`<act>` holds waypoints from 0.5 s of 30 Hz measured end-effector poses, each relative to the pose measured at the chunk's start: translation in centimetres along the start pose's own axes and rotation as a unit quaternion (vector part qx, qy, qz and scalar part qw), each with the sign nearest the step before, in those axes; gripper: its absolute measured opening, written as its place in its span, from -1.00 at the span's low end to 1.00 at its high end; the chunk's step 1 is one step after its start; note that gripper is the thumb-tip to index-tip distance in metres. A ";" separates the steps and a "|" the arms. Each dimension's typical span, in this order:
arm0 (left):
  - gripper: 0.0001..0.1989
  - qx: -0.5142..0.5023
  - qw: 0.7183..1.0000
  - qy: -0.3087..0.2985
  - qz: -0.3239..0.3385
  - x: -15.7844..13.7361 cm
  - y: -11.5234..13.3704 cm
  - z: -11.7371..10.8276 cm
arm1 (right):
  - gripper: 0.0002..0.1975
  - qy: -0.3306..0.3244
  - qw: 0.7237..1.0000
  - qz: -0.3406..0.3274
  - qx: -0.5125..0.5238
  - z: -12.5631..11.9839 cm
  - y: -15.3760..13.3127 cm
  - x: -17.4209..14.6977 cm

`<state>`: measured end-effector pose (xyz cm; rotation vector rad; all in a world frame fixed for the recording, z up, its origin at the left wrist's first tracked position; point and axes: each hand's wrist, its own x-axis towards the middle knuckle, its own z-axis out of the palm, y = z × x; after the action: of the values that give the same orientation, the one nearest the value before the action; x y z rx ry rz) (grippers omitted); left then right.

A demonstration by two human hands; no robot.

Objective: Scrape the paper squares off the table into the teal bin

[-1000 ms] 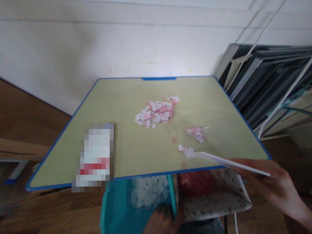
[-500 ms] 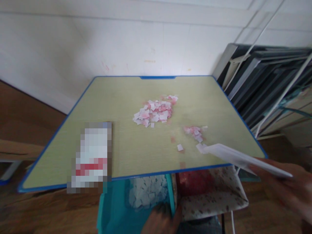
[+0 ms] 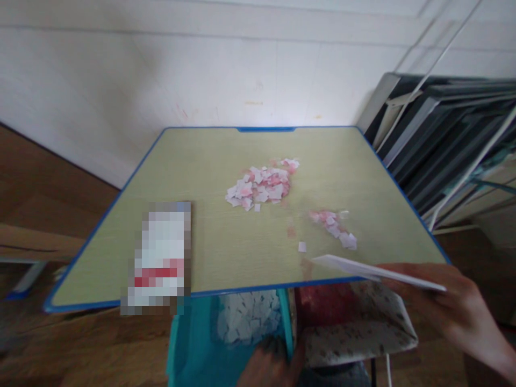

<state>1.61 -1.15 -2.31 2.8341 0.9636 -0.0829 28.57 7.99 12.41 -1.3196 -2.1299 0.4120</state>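
Observation:
My right hand (image 3: 439,303) is closed on a thin, stiff white card (image 3: 379,271), tilted low over the table's front right edge. Just beyond the card lies a small heap of pink and white paper squares (image 3: 332,224), with a single white square (image 3: 302,246) to its left. Farther back sits a larger heap of pink and white paper squares (image 3: 262,185). At the bottom, my left hand (image 3: 268,365) grips the right rim of a teal bin (image 3: 193,333), fingers inside and thumb outside. White paper pieces (image 3: 250,317) fill part of that bin.
A blue-edged pale green table (image 3: 226,247) stands against a white wall (image 3: 226,75). A blurred-out white item with a red band (image 3: 161,242) lies on its left side. Right of the bin is a speckled stool (image 3: 363,344) with a red patch. Dark panels (image 3: 455,123) lean at the right.
My right hand and the card have moved left and nearer to me. White pieces at the small heap's near end have shifted right. My left hand stays on the bin.

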 end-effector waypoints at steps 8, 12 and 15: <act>-0.37 -0.014 0.996 -0.082 0.016 0.6 -0.1 -0.9 | -0.79 0.009 1.000 0.010 0.001 0.8 0.1 0.7; -0.35 -0.010 0.994 -0.103 0.021 0.7 -0.2 -1.2 | -0.79 0.023 0.998 0.057 -0.033 0.0 0.3 0.0; -0.41 -0.009 0.993 -0.114 0.030 0.7 -0.3 -1.4 | -0.80 0.030 0.991 0.118 -0.059 -1.2 0.8 -1.3</act>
<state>2.00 -0.30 -1.01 2.7572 0.8258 -0.3787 30.38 7.11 12.50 -1.6393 -1.9814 0.3402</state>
